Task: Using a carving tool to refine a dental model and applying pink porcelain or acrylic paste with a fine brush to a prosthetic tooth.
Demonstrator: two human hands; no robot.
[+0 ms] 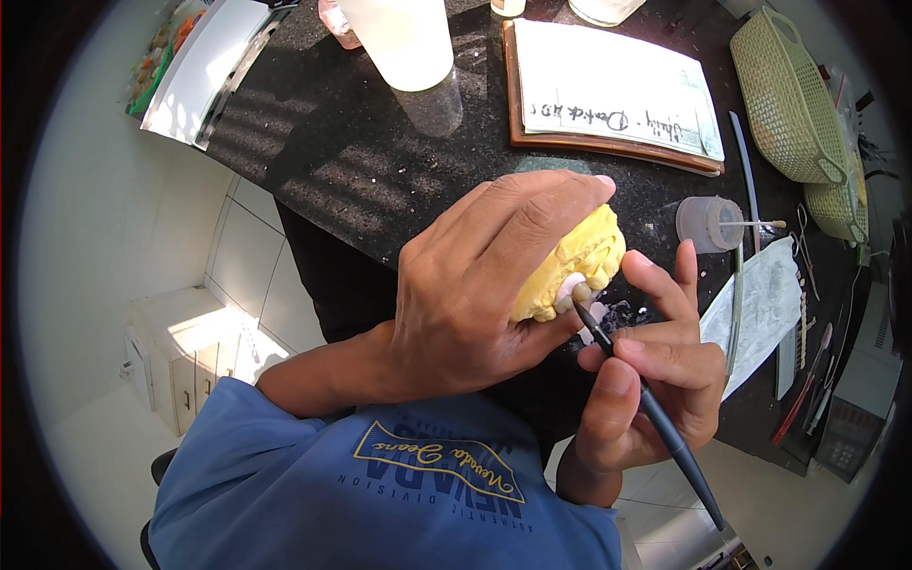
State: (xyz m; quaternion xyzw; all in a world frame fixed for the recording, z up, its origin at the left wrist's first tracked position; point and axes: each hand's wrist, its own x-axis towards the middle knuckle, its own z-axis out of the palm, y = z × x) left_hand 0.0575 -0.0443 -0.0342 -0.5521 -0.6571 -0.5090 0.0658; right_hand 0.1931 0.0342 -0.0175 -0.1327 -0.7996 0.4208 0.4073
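My left hand (475, 271) is closed round a yellow dental cast (594, 249), holding it above the near edge of the dark table. A whitish-pink patch (569, 285) and a few greyish teeth (580, 294) sit on the side of the cast facing my right hand. In my right hand (655, 370), thumb and fingers pinch a slim black fine-tipped brush (660, 423). Its point meets the greyish teeth, and its tapered handle slants down to the right. My left fingers hide much of the cast.
On the dark speckled table (323, 142) stand a whitish translucent container (404, 43) and a notepad on a brown folder (608, 90). To the right are a small clear cup (708, 223) with a thin stick across it, a white cloth (768, 304), several slim tools and green baskets (784, 104).
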